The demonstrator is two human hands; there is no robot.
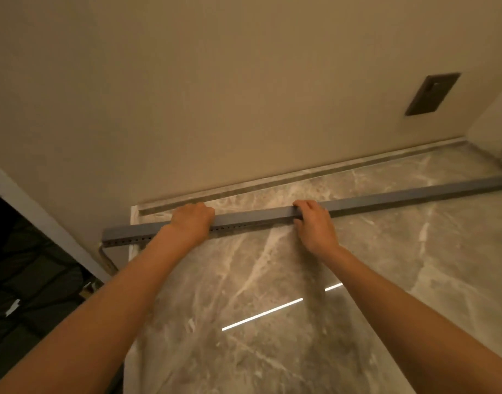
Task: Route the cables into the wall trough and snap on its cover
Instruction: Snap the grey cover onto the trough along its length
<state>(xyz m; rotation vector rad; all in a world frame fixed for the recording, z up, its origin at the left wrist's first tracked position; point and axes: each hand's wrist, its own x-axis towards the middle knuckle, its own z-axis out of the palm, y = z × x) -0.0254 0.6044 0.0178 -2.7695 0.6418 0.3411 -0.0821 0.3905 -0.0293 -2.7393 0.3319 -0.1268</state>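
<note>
A long grey cable trough (386,199) with a row of small holes along its near side lies across the glossy marble surface (272,280), running from the left edge up toward the right. My left hand (191,221) is closed over it near its left part. My right hand (315,220) grips it about a hand's width further right, fingers curled over the top. The trough's left end (110,238) sticks out past the marble's edge. No cables are visible.
A beige wall (215,95) rises behind, with a low marble ledge (301,174) along its foot. A dark rectangular wall plate (432,93) sits at upper right. A dark opening (22,265) lies at left beyond a white frame.
</note>
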